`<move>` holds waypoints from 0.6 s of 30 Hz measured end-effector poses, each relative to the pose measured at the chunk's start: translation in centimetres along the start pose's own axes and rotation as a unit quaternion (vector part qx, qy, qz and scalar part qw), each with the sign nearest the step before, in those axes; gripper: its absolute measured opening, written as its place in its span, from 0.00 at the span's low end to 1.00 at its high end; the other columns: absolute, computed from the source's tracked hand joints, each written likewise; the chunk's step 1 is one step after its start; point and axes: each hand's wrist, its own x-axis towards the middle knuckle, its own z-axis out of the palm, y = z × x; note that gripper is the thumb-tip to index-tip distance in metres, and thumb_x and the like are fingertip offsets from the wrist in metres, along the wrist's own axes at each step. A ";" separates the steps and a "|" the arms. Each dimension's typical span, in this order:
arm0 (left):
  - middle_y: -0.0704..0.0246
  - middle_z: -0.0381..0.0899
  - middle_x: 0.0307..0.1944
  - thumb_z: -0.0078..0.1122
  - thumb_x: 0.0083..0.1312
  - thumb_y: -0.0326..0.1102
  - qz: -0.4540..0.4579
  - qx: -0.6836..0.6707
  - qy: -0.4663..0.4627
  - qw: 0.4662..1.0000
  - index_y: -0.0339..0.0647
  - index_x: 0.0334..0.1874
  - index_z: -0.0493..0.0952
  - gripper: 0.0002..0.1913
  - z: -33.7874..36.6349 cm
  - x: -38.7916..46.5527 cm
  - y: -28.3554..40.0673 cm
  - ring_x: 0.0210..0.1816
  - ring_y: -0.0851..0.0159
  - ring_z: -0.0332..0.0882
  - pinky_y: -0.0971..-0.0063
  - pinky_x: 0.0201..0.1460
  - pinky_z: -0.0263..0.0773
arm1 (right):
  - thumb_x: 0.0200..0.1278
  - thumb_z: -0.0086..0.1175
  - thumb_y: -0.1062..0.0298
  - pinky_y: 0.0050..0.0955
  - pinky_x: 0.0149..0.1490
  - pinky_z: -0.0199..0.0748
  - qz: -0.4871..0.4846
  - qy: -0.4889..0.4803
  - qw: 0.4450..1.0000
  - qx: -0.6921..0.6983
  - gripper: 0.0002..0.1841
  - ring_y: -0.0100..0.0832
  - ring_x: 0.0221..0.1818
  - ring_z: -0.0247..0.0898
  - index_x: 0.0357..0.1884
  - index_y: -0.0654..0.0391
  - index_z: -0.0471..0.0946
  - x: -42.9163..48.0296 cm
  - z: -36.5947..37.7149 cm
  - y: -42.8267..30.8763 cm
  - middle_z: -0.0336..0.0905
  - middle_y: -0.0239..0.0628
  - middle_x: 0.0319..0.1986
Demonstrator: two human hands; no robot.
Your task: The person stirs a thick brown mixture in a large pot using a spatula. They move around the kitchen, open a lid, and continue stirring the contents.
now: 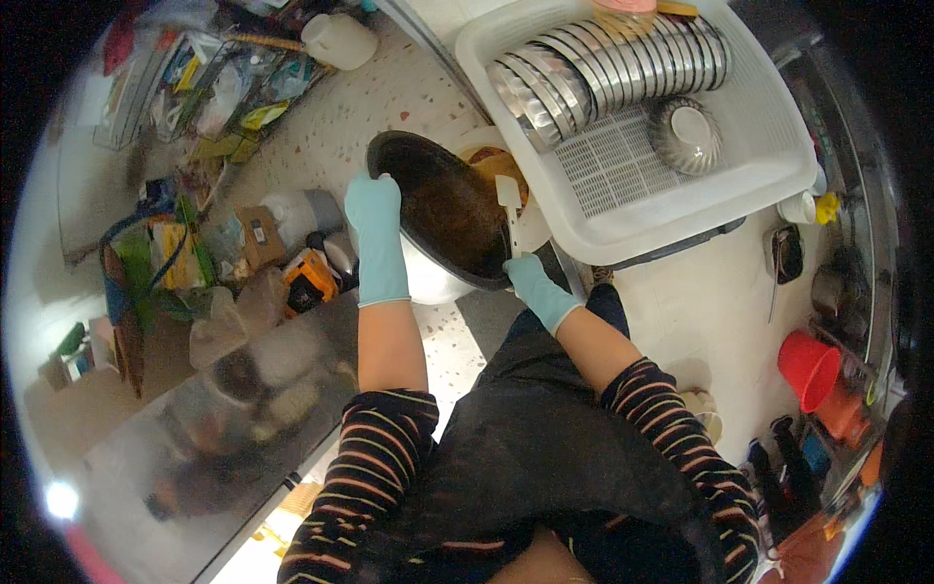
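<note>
A large dark-rimmed pot (445, 212), with brown residue inside, is tilted in front of me. My left hand (376, 208), in a light blue glove, grips its rim on the left. On its right side, my gloved right hand (536, 285) is closed around the handle of a white spatula (508, 196) and lies close against the lower rim. Whether that hand also holds the rim cannot be told. Beyond the pot's right edge, partly hidden by it, is a pale round container (536, 219) with brown-orange contents.
At the upper right, a white plastic basket (686, 212) holds a row of metal bowls (627, 66) and a fluted bowl (686, 135). A metal counter (241, 409) lies at lower left, below bags and boxes. A red bucket (806, 371) stands at right.
</note>
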 end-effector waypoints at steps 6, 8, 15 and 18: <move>0.45 0.78 0.39 0.51 0.54 0.35 0.070 0.007 0.014 0.997 0.28 0.40 0.78 0.17 1.2 0.8 5.2 0.44 0.44 0.76 0.58 0.48 0.71 | 0.56 0.53 0.65 0.35 0.38 0.75 -0.282 -0.086 0.712 -0.638 0.09 0.38 0.32 0.78 0.37 0.54 0.80 2.2 1.9 -0.6 0.81 0.40 0.30; 0.46 0.78 0.39 0.50 0.53 0.34 0.087 0.042 0.006 0.995 0.29 0.40 0.78 0.17 1.7 0.7 6.9 0.44 0.45 0.76 0.59 0.48 0.71 | 0.50 0.57 0.63 0.33 0.35 0.73 -0.304 -0.091 0.723 -0.614 0.05 0.37 0.31 0.78 0.31 0.47 0.80 2.0 1.9 -1.0 0.80 0.35 0.27; 0.47 0.79 0.39 0.49 0.52 0.34 0.143 0.085 0.021 0.986 0.34 0.39 0.79 0.16 3.5 -0.6 11.1 0.43 0.47 0.77 0.61 0.46 0.72 | 0.43 0.61 0.56 0.36 0.30 0.72 -0.156 -0.104 0.934 -0.305 0.08 0.41 0.27 0.77 0.23 0.47 0.79 0.7 2.5 -2.2 0.79 0.38 0.21; 0.46 0.78 0.39 0.51 0.50 0.36 0.153 0.082 0.004 0.985 0.29 0.38 0.78 0.18 3.6 -0.9 12.4 0.44 0.46 0.77 0.61 0.48 0.71 | 0.46 0.58 0.58 0.35 0.33 0.74 -0.161 -0.086 0.961 -0.209 0.07 0.40 0.28 0.78 0.22 0.49 0.79 0.5 2.7 -2.6 0.79 0.39 0.22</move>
